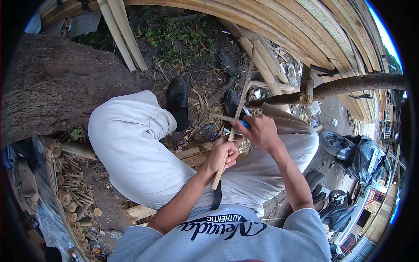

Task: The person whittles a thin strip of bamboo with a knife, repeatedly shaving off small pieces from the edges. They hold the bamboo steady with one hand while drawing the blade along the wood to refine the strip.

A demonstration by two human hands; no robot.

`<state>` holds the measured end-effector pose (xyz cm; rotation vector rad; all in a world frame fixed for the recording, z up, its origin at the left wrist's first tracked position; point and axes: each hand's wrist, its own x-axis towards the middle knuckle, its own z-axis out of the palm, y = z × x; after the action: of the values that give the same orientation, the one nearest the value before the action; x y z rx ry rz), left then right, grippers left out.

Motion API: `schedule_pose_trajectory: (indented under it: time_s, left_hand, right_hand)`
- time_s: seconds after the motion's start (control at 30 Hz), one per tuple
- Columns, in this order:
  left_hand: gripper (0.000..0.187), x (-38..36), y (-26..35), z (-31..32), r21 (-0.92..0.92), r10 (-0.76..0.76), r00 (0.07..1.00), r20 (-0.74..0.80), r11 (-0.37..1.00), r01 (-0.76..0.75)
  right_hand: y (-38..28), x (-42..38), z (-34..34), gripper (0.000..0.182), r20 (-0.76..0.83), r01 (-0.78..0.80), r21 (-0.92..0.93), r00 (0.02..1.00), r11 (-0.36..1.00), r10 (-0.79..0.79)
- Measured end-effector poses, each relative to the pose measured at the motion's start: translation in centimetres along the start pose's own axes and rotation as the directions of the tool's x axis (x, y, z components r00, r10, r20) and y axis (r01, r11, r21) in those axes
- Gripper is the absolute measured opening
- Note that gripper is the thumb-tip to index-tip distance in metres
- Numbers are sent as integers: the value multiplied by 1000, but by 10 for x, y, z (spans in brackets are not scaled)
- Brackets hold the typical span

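My left hand (223, 155) is closed around the lower part of a long, thin bamboo strip (241, 101). The strip slants up and away from my lap, past my shoe, with its near end close to my waist. My right hand (261, 132) grips the blue handle of a knife (223, 117), whose blade points left and crosses the strip just above my left hand. Whether the edge bites into the bamboo cannot be made out. Both hands are between my knees, over light-coloured trousers (135, 144).
A thick tree trunk (56, 83) lies at left, above stacked cut bamboo pieces (65, 198). Long bamboo slats (279, 26) arch across the top right, by a wooden pole (349, 86). A motorcycle (360, 157) stands at right. Shavings and litter cover the ground.
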<state>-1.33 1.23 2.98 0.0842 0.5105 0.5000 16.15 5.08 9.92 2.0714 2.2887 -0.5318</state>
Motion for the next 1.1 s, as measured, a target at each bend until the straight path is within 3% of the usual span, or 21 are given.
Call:
schedule_pose_trajectory:
  time_s: [0.03, 0.1, 0.2, 0.27, 0.3, 0.4, 0.43, 0.5, 0.63, 0.7, 0.73, 0.77, 0.83, 0.9, 0.97, 1.03, 1.1]
  left_hand:
    - [40, -1, 0, 0, -4, 0, 1000, -1, 1000, 0]
    - [41, -2, -1, 1, 97, -10, 998, -58, 995, 15]
    - [35, -2, -3, 4, 109, 12, 998, -63, 994, -5]
    - [34, -5, -2, 6, 119, 12, 998, -54, 993, -5]
    - [32, -6, 1, 6, 125, 25, 998, -53, 992, -18]
    - [33, -8, 0, -5, 172, 25, 999, -41, 985, -18]
    - [33, -7, 0, -3, 170, 23, 999, -37, 985, -17]
    - [37, -9, -1, 1, 340, 21, 997, -72, 940, 4]
    - [33, -5, -6, 4, 378, 85, 987, -134, 925, -28]
    - [33, -8, 0, 2, 344, 61, 991, -119, 939, -16]
    - [34, -11, 1, 0, 302, 25, 994, -108, 953, 9]
    - [34, -10, 1, -1, 303, 24, 994, -110, 953, 10]
    - [35, -10, -3, -2, 383, 45, 987, -153, 924, 17]
    - [36, -7, -6, 0, 410, 22, 987, -157, 911, 45]
    - [35, -5, -10, 4, 369, 105, 983, -150, 929, -43]
    - [38, -6, -7, 0, 360, 93, 985, -148, 932, -34]
    - [41, -9, -4, -4, 300, 39, 993, -109, 954, -5]
  right_hand:
    - [-6, -10, 5, 56, 20, 134, 46, 991, 990, -135]
    - [-9, -15, 5, 57, 51, 166, -56, 985, 984, -164]
    - [38, 13, 20, 59, -157, -118, -57, 982, 991, 108]
    - [40, 15, 17, 58, -159, -187, 24, 969, 982, 188]
    - [33, 13, 16, 58, -148, -190, 25, 970, 982, 191]
    - [0, -19, 13, 54, 87, 25, 223, 995, 975, -45]
    - [-2, -19, 6, 54, 87, 22, 219, 995, 975, -42]
    - [-1, -21, 1, 54, 114, 3, 19, 993, 1000, -5]
    - [30, 6, 20, 63, -83, -229, -2, 970, 973, 228]
    - [12, -8, 20, 64, -57, -198, -50, 979, 979, 195]
    - [2, -20, 21, 63, -80, -26, 82, 996, 996, 33]
    - [-6, -31, 25, 60, -5, 37, 124, 999, 992, -37]
    - [-14, -37, 17, 60, 16, 71, 63, 997, 995, -73]
    - [8, -25, 19, 54, -77, -66, 12, 995, 998, 67]
    - [39, -7, 31, 54, -145, -220, 31, 964, 975, 223]
    - [20, -12, 23, 53, -103, -238, 113, 963, 965, 250]
    - [0, -33, 27, 53, -3, -105, 205, 994, 973, 107]
